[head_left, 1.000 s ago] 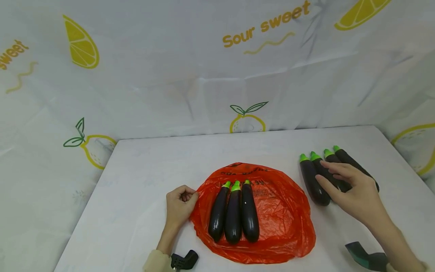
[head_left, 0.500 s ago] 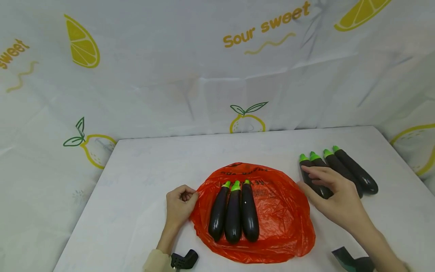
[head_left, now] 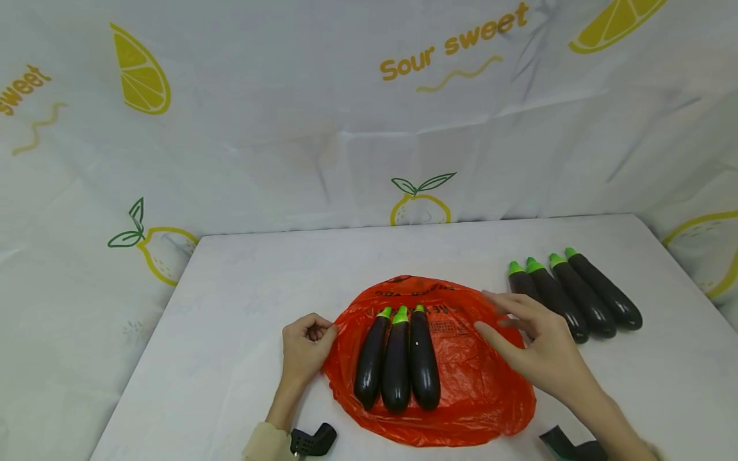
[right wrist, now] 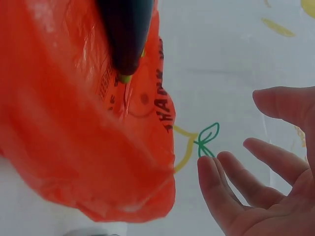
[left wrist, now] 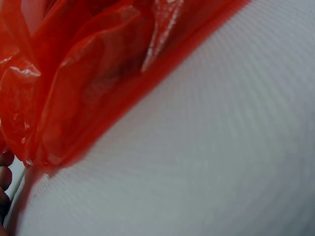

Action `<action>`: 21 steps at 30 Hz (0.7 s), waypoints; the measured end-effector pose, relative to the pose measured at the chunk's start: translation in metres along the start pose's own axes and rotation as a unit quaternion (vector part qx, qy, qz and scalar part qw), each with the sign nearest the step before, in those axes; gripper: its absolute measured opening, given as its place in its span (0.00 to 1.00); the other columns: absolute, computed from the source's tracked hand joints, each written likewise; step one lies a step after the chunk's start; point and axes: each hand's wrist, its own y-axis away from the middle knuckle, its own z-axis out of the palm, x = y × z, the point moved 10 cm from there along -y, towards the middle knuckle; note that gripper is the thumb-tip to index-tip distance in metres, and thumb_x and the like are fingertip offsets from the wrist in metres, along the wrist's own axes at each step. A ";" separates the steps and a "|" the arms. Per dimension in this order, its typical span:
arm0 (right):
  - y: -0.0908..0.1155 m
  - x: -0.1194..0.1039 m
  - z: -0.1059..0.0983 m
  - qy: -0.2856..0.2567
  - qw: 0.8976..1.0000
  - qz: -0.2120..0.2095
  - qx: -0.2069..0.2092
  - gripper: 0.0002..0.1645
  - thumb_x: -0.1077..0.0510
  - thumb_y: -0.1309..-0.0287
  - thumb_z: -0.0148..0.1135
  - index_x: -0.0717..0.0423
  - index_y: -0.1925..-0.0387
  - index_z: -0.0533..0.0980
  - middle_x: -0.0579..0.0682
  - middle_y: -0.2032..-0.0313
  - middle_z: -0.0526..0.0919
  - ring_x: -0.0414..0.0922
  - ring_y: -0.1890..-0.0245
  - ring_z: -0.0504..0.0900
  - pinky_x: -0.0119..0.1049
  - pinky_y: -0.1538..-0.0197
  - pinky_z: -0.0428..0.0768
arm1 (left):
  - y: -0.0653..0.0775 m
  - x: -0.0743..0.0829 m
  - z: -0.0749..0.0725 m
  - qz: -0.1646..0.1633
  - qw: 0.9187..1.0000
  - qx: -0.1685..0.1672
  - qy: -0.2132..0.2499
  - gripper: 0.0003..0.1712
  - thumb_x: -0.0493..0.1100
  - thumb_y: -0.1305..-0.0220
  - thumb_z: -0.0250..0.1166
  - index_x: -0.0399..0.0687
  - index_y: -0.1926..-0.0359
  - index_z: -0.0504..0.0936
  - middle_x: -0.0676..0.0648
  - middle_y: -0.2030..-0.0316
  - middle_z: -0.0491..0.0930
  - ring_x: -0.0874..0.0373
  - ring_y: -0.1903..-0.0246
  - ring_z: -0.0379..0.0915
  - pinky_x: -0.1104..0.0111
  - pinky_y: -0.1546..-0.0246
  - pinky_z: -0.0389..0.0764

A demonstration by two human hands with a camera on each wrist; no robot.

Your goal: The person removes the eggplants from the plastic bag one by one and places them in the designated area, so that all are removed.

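A red plastic bag (head_left: 469, 374) lies spread open on the white table, with three dark eggplants (head_left: 396, 365) side by side inside it, green caps toward the back. At the bag's left edge my left hand (head_left: 305, 346) pinches the rim between thumb and curled fingers; in the left wrist view only some fingertips (left wrist: 5, 177) show beside the red film. My right hand (head_left: 536, 342) hovers over the bag's right rim, holding nothing, its thumb and fingers spread apart. The right wrist view shows those loose fingers beside the bag (right wrist: 98, 162) and one eggplant (right wrist: 129, 34).
Several more eggplants (head_left: 594, 294) lie slanted in a row at the right of the table, the nearest partly hidden behind my right hand. A white lemon-print sheet (head_left: 277, 128) hangs behind the table's (head_left: 230, 320) far edge.
My right hand has moved left, from over the row of eggplants to the bag's right rim, with nothing in it. The left hand and the eggplants have stayed put.
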 end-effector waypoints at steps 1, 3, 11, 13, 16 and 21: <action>0.000 -0.001 0.002 -0.005 1.000 -0.003 -0.001 0.31 0.64 0.52 0.79 0.58 0.43 0.82 0.56 0.53 0.86 0.48 0.62 0.86 0.30 0.58 0.87 | 0.000 0.000 0.000 0.000 1.000 0.000 0.000 0.09 0.32 0.45 0.70 0.50 0.76 0.87 0.52 0.84 0.77 0.67 0.81 0.65 0.75 0.79 0.70; 0.000 -0.003 0.005 -0.009 1.000 -0.003 -0.005 0.31 0.64 0.52 0.79 0.57 0.43 0.82 0.56 0.53 0.86 0.48 0.62 0.86 0.24 0.59 0.84 | 0.000 0.001 0.000 -0.001 1.000 0.000 0.000 0.09 0.32 0.45 0.70 0.50 0.77 0.87 0.52 0.84 0.77 0.67 0.81 0.65 0.75 0.79 0.70; 0.005 -0.003 0.032 -0.051 0.997 0.028 -0.055 0.30 0.60 0.49 0.78 0.59 0.42 0.81 0.60 0.49 0.85 0.54 0.57 0.87 0.39 0.60 0.89 | -0.002 0.002 0.000 0.003 1.000 0.001 0.001 0.09 0.31 0.45 0.70 0.50 0.76 0.87 0.51 0.83 0.77 0.67 0.81 0.66 0.75 0.79 0.70; 0.006 -0.003 0.040 -0.062 0.995 0.040 -0.070 0.31 0.58 0.47 0.77 0.59 0.41 0.81 0.60 0.48 0.85 0.53 0.56 0.87 0.42 0.59 0.89 | -0.002 0.002 0.000 0.003 1.000 0.001 0.001 0.09 0.31 0.45 0.69 0.50 0.76 0.87 0.51 0.83 0.77 0.66 0.81 0.66 0.75 0.79 0.71; 0.008 -0.004 0.049 -0.067 0.992 0.055 -0.087 0.32 0.55 0.46 0.77 0.58 0.40 0.80 0.59 0.47 0.85 0.50 0.58 0.87 0.42 0.58 0.89 | -0.002 0.003 0.000 0.004 1.000 0.001 0.002 0.09 0.31 0.45 0.69 0.50 0.77 0.87 0.51 0.83 0.78 0.67 0.81 0.66 0.75 0.79 0.71; 0.013 -0.003 0.063 -0.074 0.989 0.076 -0.108 0.36 0.50 0.46 0.77 0.57 0.38 0.79 0.58 0.47 0.85 0.46 0.59 0.87 0.37 0.59 0.88 | -0.003 0.003 0.000 0.007 1.000 0.002 0.004 0.09 0.31 0.45 0.70 0.50 0.77 0.87 0.51 0.83 0.78 0.67 0.81 0.66 0.75 0.79 0.71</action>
